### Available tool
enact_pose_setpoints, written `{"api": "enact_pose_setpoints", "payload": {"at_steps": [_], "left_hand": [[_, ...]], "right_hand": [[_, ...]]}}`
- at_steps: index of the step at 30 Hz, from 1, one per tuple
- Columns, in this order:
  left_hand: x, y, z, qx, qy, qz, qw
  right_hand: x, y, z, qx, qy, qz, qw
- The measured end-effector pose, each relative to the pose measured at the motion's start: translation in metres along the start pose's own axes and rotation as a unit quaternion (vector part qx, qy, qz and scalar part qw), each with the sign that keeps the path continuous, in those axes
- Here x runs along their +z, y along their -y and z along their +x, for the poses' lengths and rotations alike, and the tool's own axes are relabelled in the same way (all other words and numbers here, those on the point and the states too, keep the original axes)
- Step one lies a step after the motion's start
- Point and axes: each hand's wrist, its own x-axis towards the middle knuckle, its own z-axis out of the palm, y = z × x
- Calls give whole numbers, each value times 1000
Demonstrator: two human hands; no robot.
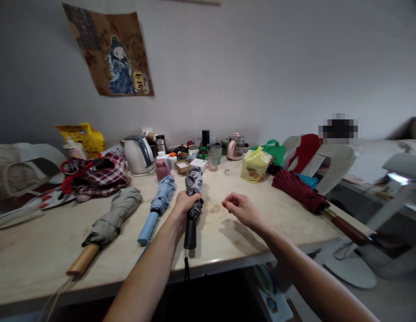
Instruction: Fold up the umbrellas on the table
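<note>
My left hand (186,203) is closed around the middle of a folded umbrella (194,179) with a grey-and-black patterned canopy. Its black handle (191,235) points toward me, and a wrist strap hangs over the table edge. To the right, my right hand (239,206) hovers over the tabletop with fingers curled in and thumb against them; nothing shows between them. Left of the patterned umbrella lie a light blue umbrella (163,194) and a grey one (114,217) with a wooden handle. At the right rests a dark red umbrella (300,190) with a brown handle.
Along the back of the table (224,250) stand an electric kettle (136,154), a glass pot (237,146), plastic cups (213,158) and several bottles. A yellow package (256,164) sits at right, a plaid cloth bag (103,174) at left. White chairs flank the table.
</note>
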Motion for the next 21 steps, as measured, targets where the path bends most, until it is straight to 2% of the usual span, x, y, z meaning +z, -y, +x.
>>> {"api": "enact_pose_setpoints", "payload": {"at_steps": [3,6,10,14,16,18,19,21], "left_hand": [[1,9,8,-3,-48,122,991],[5,13,9,16,-72,225,972],[8,13,1,48,-76,318,944],[8,13,-7,68,-74,397,912],[7,14,-9,72,-66,437,894],[6,16,-8,76,-58,450,888],[5,17,-7,79,-55,449,889],[4,18,-5,84,-51,445,890]], "right_hand": [[-19,-16,-15,3,-23,-34,999],[-46,-31,-24,-1,-47,-120,992],[-107,-49,-29,32,-108,-212,971],[-181,-67,-37,111,-217,-310,919],[-210,-79,-44,169,-261,-365,878],[-230,-92,-50,262,-246,-430,828],[-237,-99,-53,297,-224,-438,818],[-245,-109,-54,321,-188,-417,829]]}}
